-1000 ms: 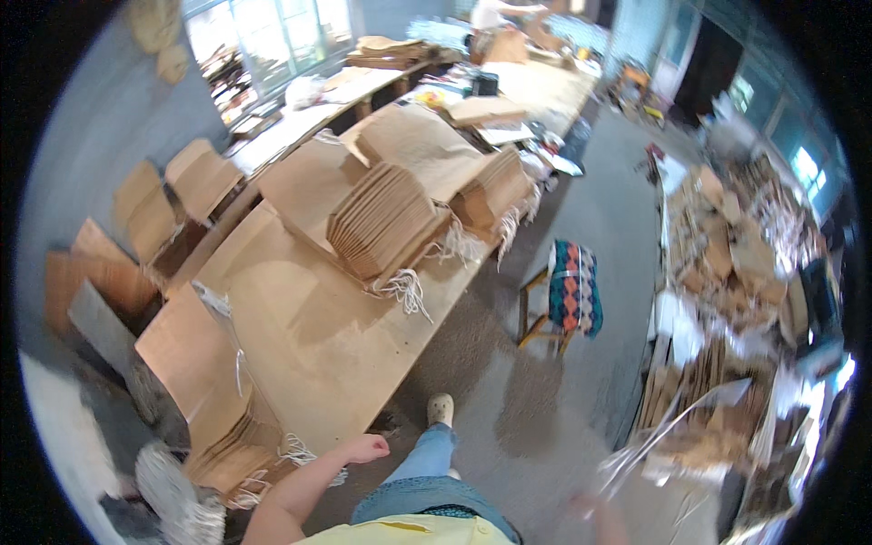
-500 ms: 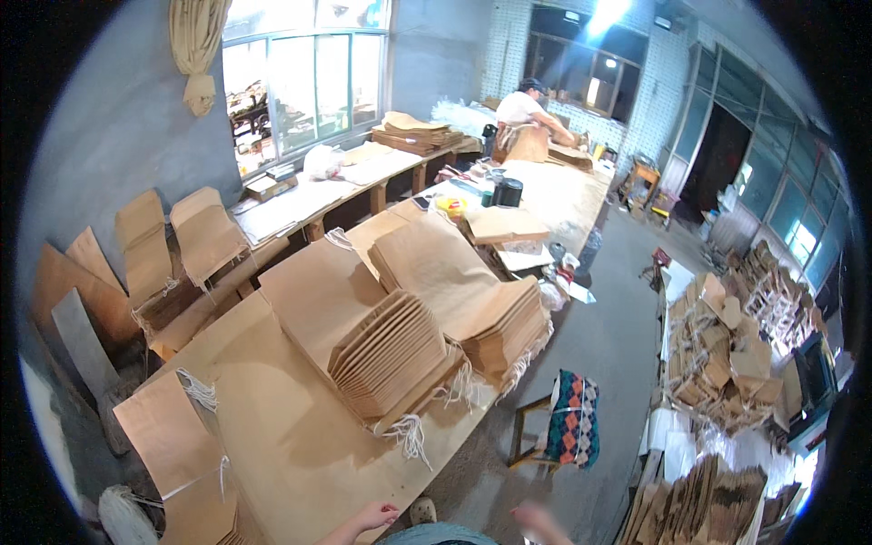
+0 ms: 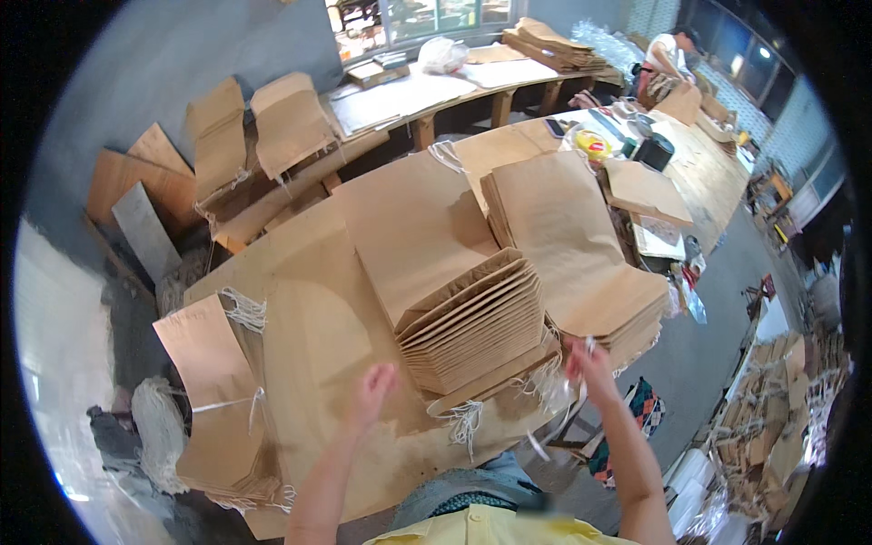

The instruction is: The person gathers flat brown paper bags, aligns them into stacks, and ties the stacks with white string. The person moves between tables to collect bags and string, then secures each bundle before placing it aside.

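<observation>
the fanned stack of flat brown paper bags [image 3: 472, 331] lay on the brown paper-covered worktable [image 3: 318, 318] between both hands, the left hand [image 3: 372, 392] loosely open just beside it, the right hand [image 3: 589, 361] pinching white string handles [image 3: 556, 386] at its edge.

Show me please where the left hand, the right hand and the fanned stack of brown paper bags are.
left hand [image 3: 374, 392], head view, on the palm.
right hand [image 3: 589, 360], head view, on the back.
fanned stack of brown paper bags [image 3: 472, 329], head view, on the stepped bag edges.
</observation>
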`<action>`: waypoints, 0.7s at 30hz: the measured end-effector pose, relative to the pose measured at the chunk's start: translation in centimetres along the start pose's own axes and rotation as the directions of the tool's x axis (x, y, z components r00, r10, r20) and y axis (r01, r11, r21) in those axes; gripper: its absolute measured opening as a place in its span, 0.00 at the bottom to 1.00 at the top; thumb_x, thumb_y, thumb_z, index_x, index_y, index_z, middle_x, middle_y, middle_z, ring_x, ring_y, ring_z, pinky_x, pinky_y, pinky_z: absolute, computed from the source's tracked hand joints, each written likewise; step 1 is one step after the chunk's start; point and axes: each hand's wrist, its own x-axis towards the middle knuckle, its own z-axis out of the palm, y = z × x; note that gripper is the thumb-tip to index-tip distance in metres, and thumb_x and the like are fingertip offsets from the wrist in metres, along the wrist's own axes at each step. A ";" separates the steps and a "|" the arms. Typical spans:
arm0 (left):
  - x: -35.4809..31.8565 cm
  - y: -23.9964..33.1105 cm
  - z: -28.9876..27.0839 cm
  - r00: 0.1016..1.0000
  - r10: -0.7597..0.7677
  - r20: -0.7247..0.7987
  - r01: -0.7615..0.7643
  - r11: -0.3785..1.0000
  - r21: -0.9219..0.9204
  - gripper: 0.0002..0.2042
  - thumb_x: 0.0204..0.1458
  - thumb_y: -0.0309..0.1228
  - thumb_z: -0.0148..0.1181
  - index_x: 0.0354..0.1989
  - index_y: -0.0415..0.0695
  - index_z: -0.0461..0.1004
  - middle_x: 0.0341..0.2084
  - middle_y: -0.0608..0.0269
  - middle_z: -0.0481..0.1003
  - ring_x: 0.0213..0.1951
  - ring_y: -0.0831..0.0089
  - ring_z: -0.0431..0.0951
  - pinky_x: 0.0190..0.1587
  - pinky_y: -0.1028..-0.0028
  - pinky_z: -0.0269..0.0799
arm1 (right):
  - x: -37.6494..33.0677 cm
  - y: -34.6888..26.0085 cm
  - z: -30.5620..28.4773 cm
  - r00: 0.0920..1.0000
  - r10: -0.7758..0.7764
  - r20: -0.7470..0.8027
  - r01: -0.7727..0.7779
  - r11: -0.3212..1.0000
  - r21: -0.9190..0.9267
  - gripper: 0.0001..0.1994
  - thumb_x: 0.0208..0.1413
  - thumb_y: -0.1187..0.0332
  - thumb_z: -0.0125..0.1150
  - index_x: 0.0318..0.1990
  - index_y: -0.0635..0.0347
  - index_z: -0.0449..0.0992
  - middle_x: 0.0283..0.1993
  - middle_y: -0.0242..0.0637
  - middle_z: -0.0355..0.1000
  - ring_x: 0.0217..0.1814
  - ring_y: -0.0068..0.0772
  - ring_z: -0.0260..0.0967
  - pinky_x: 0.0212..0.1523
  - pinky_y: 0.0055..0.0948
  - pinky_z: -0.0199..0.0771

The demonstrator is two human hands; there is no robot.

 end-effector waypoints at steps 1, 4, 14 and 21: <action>2.0 3.4 1.4 0.996 0.087 -0.038 -0.085 0.995 0.045 0.16 0.66 0.40 0.52 0.49 0.39 0.76 0.39 0.62 0.79 0.42 0.77 0.78 0.46 0.75 0.73 | 2.8 -4.3 1.3 0.998 -0.062 0.004 0.061 0.997 0.051 0.12 0.66 0.68 0.51 0.52 0.61 0.76 0.26 0.31 0.72 0.27 0.22 0.69 0.31 0.23 0.70; 10.7 8.7 5.1 0.973 0.229 -0.021 -0.219 0.949 0.228 0.19 0.65 0.43 0.51 0.49 0.37 0.76 0.42 0.58 0.80 0.44 0.70 0.79 0.49 0.73 0.73 | 14.6 -9.5 4.1 0.944 -0.285 0.164 0.285 0.958 0.019 0.15 0.67 0.69 0.49 0.56 0.64 0.74 0.35 0.35 0.77 0.38 0.24 0.74 0.41 0.24 0.73; 21.6 5.3 9.5 0.714 -0.700 0.029 0.401 0.442 0.802 0.27 0.64 0.55 0.40 0.50 0.44 0.76 0.50 0.47 0.74 0.51 0.55 0.73 0.58 0.55 0.65 | 29.9 -4.6 10.6 0.745 0.337 0.575 0.607 0.015 -0.795 0.19 0.61 0.53 0.52 0.40 0.59 0.82 0.39 0.43 0.79 0.44 0.49 0.76 0.45 0.46 0.75; 12.4 -3.8 12.6 1.000 0.018 0.012 -0.019 0.470 0.883 0.30 0.61 0.48 0.47 0.71 0.53 0.57 0.71 0.47 0.51 0.72 0.51 0.49 0.71 0.51 0.43 | 21.7 2.9 5.8 0.781 -0.201 0.591 0.615 0.407 -0.675 0.24 0.64 0.58 0.48 0.64 0.58 0.68 0.72 0.47 0.56 0.76 0.55 0.46 0.72 0.46 0.53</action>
